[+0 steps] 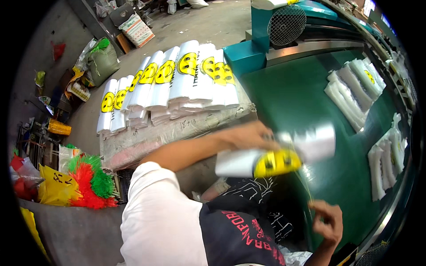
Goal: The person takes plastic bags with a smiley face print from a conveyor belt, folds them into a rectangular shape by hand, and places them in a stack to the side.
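Observation:
Over the near edge of the green work surface point(288, 99), my left hand point(250, 135) grips a folded bundle of white plastic bags point(277, 165) printed with a yellow smiley face. Motion smears the bundle and the fingertips on it. A thin yellow tie string point(307, 186) stretches from the middle of the bundle down to my right hand point(327, 221). The fingers of that hand are curled, pinching the string's end, apart from the bundle.
Several stacked bag bundles point(182, 73) lie on a wrapped table point(186, 126) at left. Loose white bag piles point(355, 88) rest across the green surface. A teal machine with a round mesh guard point(287, 25) stands behind. Red and green tie strings point(88, 181) hang at far left.

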Demonstrator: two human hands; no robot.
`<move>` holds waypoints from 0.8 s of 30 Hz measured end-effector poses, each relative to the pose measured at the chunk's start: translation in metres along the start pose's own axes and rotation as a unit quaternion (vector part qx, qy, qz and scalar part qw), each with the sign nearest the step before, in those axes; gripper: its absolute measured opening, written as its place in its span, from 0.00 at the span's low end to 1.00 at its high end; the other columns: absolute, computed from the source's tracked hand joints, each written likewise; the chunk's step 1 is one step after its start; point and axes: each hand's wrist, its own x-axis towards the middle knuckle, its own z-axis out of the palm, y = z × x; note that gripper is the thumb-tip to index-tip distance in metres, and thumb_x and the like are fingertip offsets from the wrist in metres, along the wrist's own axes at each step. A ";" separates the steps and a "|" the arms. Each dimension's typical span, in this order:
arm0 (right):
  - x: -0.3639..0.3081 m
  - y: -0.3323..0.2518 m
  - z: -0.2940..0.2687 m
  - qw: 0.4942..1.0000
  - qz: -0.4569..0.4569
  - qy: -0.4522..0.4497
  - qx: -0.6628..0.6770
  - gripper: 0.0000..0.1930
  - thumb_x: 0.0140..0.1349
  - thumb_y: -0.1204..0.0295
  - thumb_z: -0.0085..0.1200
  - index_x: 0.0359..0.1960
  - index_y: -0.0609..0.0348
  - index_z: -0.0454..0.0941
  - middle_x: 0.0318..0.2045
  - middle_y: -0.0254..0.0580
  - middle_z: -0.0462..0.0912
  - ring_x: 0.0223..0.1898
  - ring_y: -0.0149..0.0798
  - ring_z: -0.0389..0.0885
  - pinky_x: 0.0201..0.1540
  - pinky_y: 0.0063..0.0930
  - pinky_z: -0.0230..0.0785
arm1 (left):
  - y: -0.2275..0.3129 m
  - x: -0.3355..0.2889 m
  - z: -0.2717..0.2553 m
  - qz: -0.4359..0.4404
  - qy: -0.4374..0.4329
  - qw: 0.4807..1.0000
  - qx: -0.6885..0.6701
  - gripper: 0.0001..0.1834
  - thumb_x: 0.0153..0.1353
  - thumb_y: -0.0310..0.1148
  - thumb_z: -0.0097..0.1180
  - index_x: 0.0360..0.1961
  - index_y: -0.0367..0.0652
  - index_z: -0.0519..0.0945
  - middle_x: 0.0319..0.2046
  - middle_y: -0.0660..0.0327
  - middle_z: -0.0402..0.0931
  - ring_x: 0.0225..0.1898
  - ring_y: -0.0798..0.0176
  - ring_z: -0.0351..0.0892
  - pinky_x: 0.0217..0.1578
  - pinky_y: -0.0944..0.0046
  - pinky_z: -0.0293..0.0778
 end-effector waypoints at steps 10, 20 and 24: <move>0.004 0.169 -0.145 0.732 0.255 0.427 -0.466 0.52 0.45 0.59 0.68 0.69 0.50 0.46 0.68 0.49 0.52 0.68 0.53 0.53 0.65 0.60 0.46 | -0.114 -0.161 -0.319 -0.279 0.450 0.546 0.649 0.25 0.65 0.46 0.48 0.56 0.39 0.69 0.52 0.53 0.70 0.51 0.53 0.70 0.55 0.57 0.64; -0.063 0.297 -0.310 0.500 0.499 0.349 -0.616 0.18 0.53 0.75 0.53 0.48 0.60 0.70 0.43 0.48 0.77 0.44 0.50 0.79 0.52 0.55 0.65 | -0.049 0.119 -0.064 0.162 0.354 0.797 0.462 0.26 0.63 0.30 0.50 0.62 0.36 0.64 0.63 0.50 0.61 0.65 0.47 0.56 0.65 0.52 0.49; -0.074 0.303 -0.321 0.553 0.424 0.339 -0.632 0.06 0.52 0.77 0.50 0.32 0.61 0.75 0.33 0.50 0.80 0.35 0.50 0.82 0.35 0.46 0.74 | -0.013 0.175 0.027 0.227 0.195 0.879 0.370 0.26 0.55 0.22 0.54 0.57 0.39 0.69 0.59 0.51 0.65 0.60 0.49 0.63 0.59 0.55 0.59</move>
